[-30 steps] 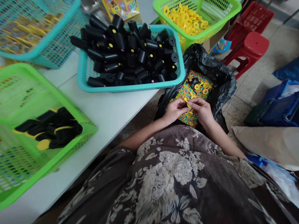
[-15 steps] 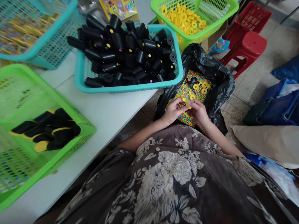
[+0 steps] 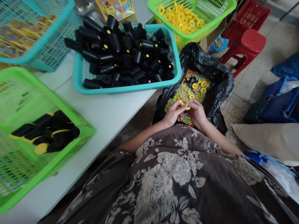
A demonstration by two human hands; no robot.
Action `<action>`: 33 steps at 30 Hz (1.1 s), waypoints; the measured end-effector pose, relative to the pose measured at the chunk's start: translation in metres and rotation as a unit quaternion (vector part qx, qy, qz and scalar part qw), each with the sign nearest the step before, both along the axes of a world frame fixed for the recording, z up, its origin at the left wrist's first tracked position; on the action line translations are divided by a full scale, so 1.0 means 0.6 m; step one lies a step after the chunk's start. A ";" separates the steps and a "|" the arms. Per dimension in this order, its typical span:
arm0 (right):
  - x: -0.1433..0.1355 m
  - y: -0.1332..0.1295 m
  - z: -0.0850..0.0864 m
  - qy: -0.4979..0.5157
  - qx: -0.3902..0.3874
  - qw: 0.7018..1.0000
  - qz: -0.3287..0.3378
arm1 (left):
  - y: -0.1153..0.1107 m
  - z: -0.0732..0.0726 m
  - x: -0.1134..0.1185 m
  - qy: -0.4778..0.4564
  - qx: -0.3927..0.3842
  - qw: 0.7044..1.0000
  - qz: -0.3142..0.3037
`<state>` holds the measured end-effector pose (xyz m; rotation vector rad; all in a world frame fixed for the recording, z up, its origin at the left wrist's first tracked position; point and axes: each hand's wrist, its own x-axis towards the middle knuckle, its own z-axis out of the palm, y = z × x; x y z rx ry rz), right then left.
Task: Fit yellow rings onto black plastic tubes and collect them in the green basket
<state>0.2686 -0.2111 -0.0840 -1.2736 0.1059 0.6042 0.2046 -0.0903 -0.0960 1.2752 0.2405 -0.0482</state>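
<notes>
My left hand (image 3: 173, 114) and my right hand (image 3: 196, 112) meet over a container lined with a black plastic bag (image 3: 218, 73). Both pinch a small yellow plastic ring piece (image 3: 187, 108), partly hidden by the fingers. Small multicoloured beads (image 3: 175, 93) fill the bag under my hands. On the beads lie several more yellow ring pieces (image 3: 203, 90), each a ring with a short tab, and a small black piece (image 3: 192, 81) beside them.
A turquoise basket (image 3: 127, 88) heaped with black tubular parts stands on the white table (image 3: 112, 109). Green baskets hold yellow ring pieces (image 3: 179, 17) and black-and-yellow parts (image 3: 56, 132). Another turquoise basket (image 3: 56, 53) is far left. A red stool (image 3: 252, 42) and blue crates (image 3: 280, 99) stand right.
My hands have shifted slightly around the yellow ring piece, and more of it shows between the fingers. The whole view has moved a little; the baskets stay put.
</notes>
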 end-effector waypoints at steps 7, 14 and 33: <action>-0.008 0.011 -0.014 0.005 -0.004 0.999 -0.045 | -0.001 -0.003 0.003 0.042 -0.050 0.998 0.021; -0.011 0.026 0.006 -0.058 -0.009 0.998 -0.022 | 0.013 -0.015 0.013 -0.028 -0.007 0.995 0.096; 0.010 -0.019 0.020 -0.177 -0.014 0.978 0.113 | 0.011 0.037 0.011 0.075 -0.144 0.986 0.044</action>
